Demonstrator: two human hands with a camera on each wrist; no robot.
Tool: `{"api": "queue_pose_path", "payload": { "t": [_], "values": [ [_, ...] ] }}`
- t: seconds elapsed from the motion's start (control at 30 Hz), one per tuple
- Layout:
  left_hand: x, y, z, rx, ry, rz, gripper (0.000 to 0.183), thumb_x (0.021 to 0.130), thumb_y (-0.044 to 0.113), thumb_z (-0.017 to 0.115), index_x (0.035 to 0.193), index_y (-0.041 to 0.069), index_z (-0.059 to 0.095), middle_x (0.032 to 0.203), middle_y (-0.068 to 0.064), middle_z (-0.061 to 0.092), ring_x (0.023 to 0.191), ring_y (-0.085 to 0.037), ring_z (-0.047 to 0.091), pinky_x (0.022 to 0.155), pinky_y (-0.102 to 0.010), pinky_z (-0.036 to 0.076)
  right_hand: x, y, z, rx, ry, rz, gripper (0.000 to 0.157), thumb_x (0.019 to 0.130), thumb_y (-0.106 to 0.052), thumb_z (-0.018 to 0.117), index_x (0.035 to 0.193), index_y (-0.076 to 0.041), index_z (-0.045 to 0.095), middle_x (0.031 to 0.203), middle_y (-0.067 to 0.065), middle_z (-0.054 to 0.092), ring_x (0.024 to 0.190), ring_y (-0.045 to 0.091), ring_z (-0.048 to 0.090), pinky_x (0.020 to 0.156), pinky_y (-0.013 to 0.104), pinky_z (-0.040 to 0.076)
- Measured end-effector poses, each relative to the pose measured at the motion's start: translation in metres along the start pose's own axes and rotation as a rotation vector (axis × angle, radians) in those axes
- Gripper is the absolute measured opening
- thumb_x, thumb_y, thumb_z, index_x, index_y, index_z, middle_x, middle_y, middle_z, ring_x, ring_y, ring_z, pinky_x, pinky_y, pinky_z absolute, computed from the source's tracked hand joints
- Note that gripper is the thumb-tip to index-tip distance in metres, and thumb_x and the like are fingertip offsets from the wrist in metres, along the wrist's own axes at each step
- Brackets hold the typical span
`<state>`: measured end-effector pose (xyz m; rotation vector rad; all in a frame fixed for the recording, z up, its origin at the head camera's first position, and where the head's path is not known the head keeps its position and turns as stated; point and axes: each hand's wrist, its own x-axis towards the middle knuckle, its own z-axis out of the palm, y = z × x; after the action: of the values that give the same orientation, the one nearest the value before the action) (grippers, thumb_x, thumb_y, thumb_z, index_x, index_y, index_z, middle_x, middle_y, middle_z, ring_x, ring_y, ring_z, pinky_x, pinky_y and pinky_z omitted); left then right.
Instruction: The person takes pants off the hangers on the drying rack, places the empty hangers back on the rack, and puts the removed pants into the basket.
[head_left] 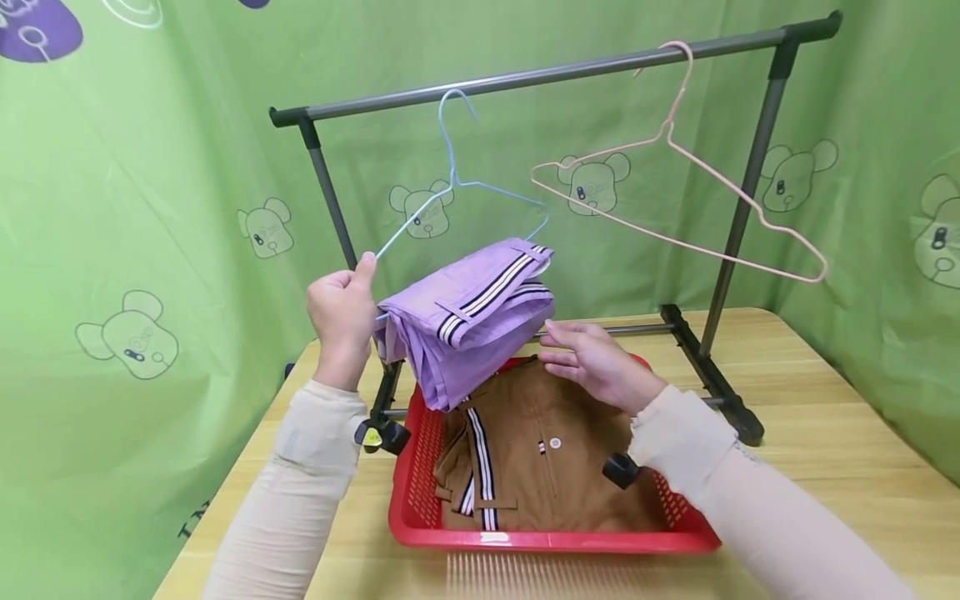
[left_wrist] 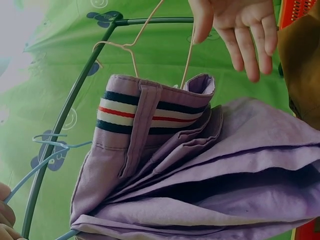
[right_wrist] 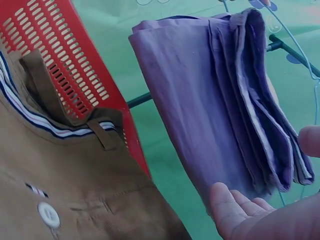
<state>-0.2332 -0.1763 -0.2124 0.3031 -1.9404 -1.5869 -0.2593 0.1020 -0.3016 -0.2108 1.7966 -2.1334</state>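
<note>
My left hand [head_left: 341, 317] grips the side of a light blue wire hanger [head_left: 452, 158], thumb up along the wire. Folded over the hanger's lower bar is a pair of purple trousers [head_left: 472, 292] with a striped waistband and belt loops. The hanger's hook overlaps the rail in the head view. My right hand [head_left: 596, 362] is at the right edge of the purple trousers, fingers extended and thumb apart. In the right wrist view its fingertips [right_wrist: 222, 195] lie right at the cloth's lower edge.
A grey garment rack [head_left: 555, 73] with black joints stands on the wooden table [head_left: 832, 433]. From its rail hangs a bare pink hanger [head_left: 720, 177] at the right. Below the hands, a red basket [head_left: 600, 542] holds brown trousers [head_left: 585, 475]. Green patterned cloth [head_left: 202, 250] surrounds the table.
</note>
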Motion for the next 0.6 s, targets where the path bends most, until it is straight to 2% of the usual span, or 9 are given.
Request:
{"api": "queue_pose_path", "payload": {
  "t": [0.03, 0.13, 0.3, 0.6],
  "values": [
    [0.000, 0.000, 0.000, 0.001, 0.000, -0.002, 0.049, 0.092, 0.037, 0.067, 0.053, 0.015, 0.046, 0.049, 0.004, 0.036, 0.050, -0.013, 0.035, 0.052, -0.028, 0.033, 0.002, 0.001, 0.002, 0.011, 0.002, 0.006, 0.064, 0.104, -0.024, 0.044, 0.147, 0.012, 0.014, 0.147, 0.032, 0.026, 0.103, 0.016, 0.057, 0.104, 0.035, 0.041],
    [0.000, 0.001, 0.000, 0.002, 0.002, -0.008, 0.048, 0.092, 0.037, 0.067, 0.054, 0.013, 0.048, 0.049, 0.004, 0.037, 0.050, -0.013, 0.035, 0.051, -0.028, 0.033, 0.007, 0.004, 0.008, 0.039, 0.007, 0.025, 0.067, 0.103, -0.031, 0.045, 0.147, 0.010, 0.015, 0.147, 0.030, 0.027, 0.115, 0.026, 0.052, 0.107, 0.038, 0.038],
    [-0.001, 0.002, 0.002, -0.006, 0.003, -0.014, 0.047, 0.092, 0.036, 0.067, 0.056, 0.010, 0.050, 0.049, 0.004, 0.038, 0.049, -0.013, 0.035, 0.047, -0.026, 0.031, 0.015, 0.007, 0.017, 0.115, 0.013, 0.062, 0.073, 0.102, -0.039, 0.044, 0.150, 0.005, 0.009, 0.150, 0.029, 0.021, 0.135, 0.042, 0.030, 0.113, 0.047, 0.027],
    [-0.002, 0.003, 0.006, -0.015, 0.009, 0.003, 0.049, 0.092, 0.035, 0.067, 0.051, 0.016, 0.047, 0.048, 0.004, 0.038, 0.049, -0.012, 0.035, 0.045, -0.025, 0.029, 0.029, 0.014, 0.029, 0.291, 0.026, 0.127, 0.093, 0.097, -0.054, 0.045, 0.152, -0.002, -0.009, 0.155, 0.030, 0.002, 0.142, 0.045, 0.013, 0.115, 0.051, 0.019]
  ]
}}
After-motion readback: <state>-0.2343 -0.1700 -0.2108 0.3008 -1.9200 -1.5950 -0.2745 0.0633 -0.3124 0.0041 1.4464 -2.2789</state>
